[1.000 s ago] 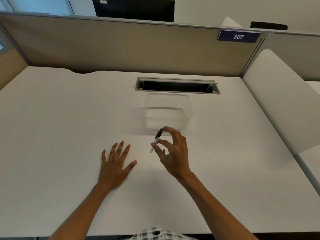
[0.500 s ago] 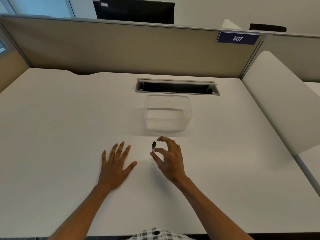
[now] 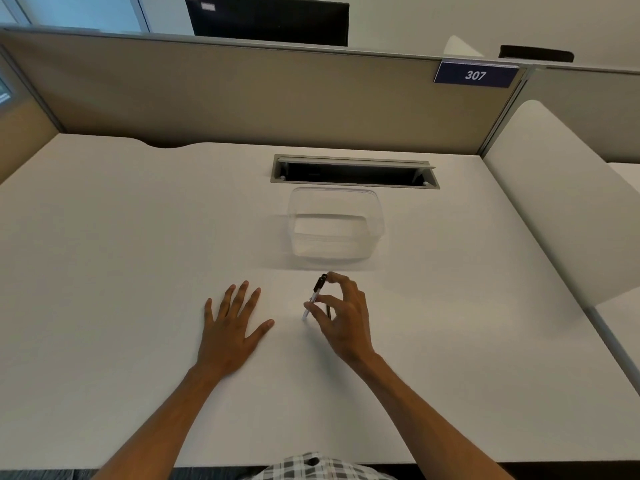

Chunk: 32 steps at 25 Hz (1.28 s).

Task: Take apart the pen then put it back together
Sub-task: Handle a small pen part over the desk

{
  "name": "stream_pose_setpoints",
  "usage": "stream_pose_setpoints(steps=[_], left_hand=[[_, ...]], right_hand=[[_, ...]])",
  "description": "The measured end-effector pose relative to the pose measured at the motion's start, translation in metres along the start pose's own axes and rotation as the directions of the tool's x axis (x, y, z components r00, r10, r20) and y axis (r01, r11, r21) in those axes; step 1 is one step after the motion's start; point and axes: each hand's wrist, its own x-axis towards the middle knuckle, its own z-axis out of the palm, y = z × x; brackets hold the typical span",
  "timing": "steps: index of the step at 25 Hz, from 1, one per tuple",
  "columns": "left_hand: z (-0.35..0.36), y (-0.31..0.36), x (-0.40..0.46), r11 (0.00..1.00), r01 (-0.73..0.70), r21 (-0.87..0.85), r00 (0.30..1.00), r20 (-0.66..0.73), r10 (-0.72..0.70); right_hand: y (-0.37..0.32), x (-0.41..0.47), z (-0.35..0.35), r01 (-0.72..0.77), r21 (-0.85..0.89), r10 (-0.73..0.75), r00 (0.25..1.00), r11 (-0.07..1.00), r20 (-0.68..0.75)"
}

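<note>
We note one pen (image 3: pixel 316 296), white barrel with dark cap end, tilted above the bench (image 3: pixel 104 271), pinched in the right hand (image 3: pixel 341 317) fingers (image 3: pixel 320 299), likely to bring it within working reach; left hand (image 3: pixel 230 329) flat, fingers spread, gripping nothing, probably waiting; one clear container (image 3: pixel 335 226) just beyond, seemingly for parts.

An office cubicle: a white desk (image 3: pixel 104 271) fenced by beige partition panels (image 3: pixel 242 98), a cable-access slot (image 3: pixel 353 171) at 12 o'clock, and a "307" nameplate (image 3: pixel 475 75) at 1 o'clock.
</note>
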Motion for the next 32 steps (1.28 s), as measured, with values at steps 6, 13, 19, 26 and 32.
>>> stream_pose_setpoints(steps=[6,13,19,26,32], left_hand=[[0.0,0.006,-0.004,0.999,0.021,-0.028,1.0,-0.007,-0.021],[0.0,0.007,-0.004,0.999,0.033,-0.022,0.999,0.003,-0.033],[-0.001,0.008,-0.006,0.999,0.04,-0.028,0.999,0.005,-0.04],[0.0,0.007,-0.006,0.999,0.039,-0.014,0.999,0.014,-0.038],[-0.002,0.008,-0.004,0.995,0.038,-0.093,0.999,-0.009,-0.039]], right_hand=[[-0.018,0.021,-0.021,0.069,0.005,-0.068,0.991,0.998,-0.118],[-0.026,0.03,-0.027,0.064,0.025,-0.061,0.992,0.998,-0.113],[-0.025,0.038,-0.037,-0.037,0.07,0.045,0.991,0.997,-0.125],[-0.016,0.042,-0.046,-0.096,0.146,0.113,0.987,0.985,-0.112],[-0.022,0.042,-0.066,-0.302,0.434,0.306,0.95,0.849,0.064]])
